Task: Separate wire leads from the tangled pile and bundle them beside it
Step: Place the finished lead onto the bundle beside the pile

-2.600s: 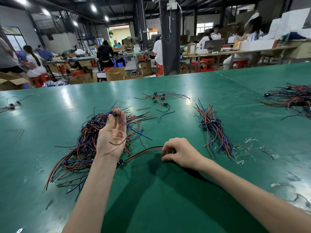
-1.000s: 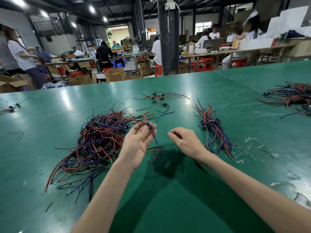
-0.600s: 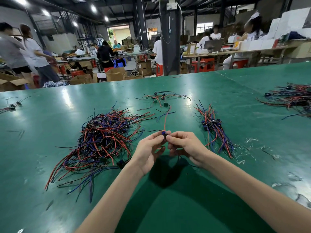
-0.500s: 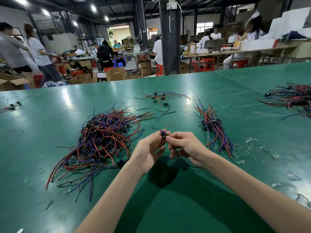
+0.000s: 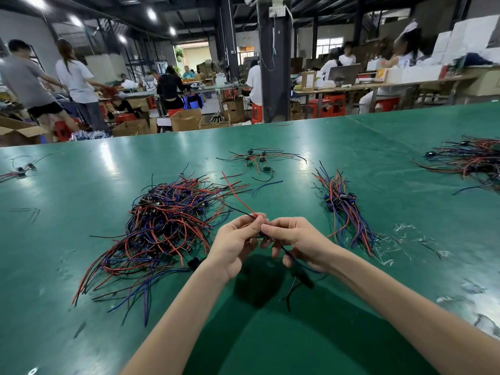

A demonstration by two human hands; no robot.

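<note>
A tangled pile (image 5: 162, 228) of red, blue and black wire leads lies left of centre on the green table (image 5: 81, 180). To the right lies a straighter bundle (image 5: 343, 207) of sorted leads. Between them, above the table, my left hand (image 5: 235, 244) and my right hand (image 5: 297, 242) meet fingertip to fingertip and pinch one wire lead (image 5: 238, 197). Its red and black strands stick up and to the left from my left fingers. Blue and black strands hang below my right hand.
A small cluster of leads (image 5: 257, 159) lies further back. Another pile (image 5: 470, 161) sits at the right edge, and a few leads (image 5: 19, 170) at the far left. Clear plastic scraps (image 5: 405, 239) lie right of the bundle. People work at benches beyond the table.
My left hand pulled a lead out of the pile and brought it to the right hand. Both hands now hold it, and its red strand has swung up and left.
</note>
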